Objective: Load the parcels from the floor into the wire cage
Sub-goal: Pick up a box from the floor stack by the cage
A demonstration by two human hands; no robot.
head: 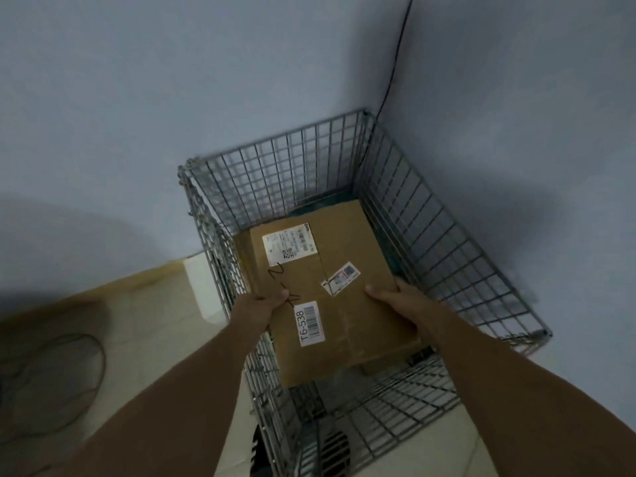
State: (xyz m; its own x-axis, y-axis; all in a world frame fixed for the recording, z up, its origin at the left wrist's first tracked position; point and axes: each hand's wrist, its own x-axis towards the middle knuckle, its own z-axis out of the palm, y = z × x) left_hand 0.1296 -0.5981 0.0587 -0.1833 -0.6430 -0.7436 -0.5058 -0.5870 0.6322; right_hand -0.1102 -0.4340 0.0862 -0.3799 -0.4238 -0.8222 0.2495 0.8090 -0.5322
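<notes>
I hold the brown parcel point(323, 290) with 2 hands so it stays flat. My left hand point(265, 304) and right hand point(395, 297) pinch its side edges, thumbs on top. It sits over the open wire cage point(447, 235), ready to go down.

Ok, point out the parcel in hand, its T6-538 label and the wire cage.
cardboard parcel point(358, 332), head view, bare cardboard on its top face.
T6-538 label point(308, 323), head view, middle of the white sticker.
wire cage point(447, 242), head view, mesh of its right wall.
</notes>
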